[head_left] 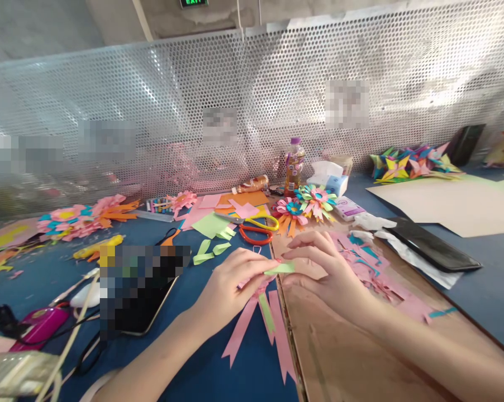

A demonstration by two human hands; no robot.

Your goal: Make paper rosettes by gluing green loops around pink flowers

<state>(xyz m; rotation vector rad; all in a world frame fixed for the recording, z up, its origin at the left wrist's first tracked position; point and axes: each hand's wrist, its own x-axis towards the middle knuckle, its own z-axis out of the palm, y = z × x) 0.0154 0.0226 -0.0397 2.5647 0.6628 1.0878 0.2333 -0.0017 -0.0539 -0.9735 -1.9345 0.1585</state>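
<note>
My left hand [239, 276] is closed, its thumb and fingertips pinching a short light-green paper strip [282, 268]. Pink paper shows under that hand, with pink ribbon tails [240, 333] cut in notched ends and a green tail [267, 314] hanging below; how they join is hidden. My right hand [319, 262] is just right of the strip, its fingers curved and apart around the strip's free end. Scissors with red and yellow handles [258, 228] lie beyond my hands. Several folded green paper pieces [212, 252] rest on the blue table to the left.
A phone [151, 296], a yellow glue tube [99, 247] and cables are at left. Finished paper flowers [317, 198], a drink bottle [294, 167] and tissues [328, 178] stand behind. Pink scraps [371, 268] and a black case [434, 243] lie right, before a perforated metal screen [172, 111].
</note>
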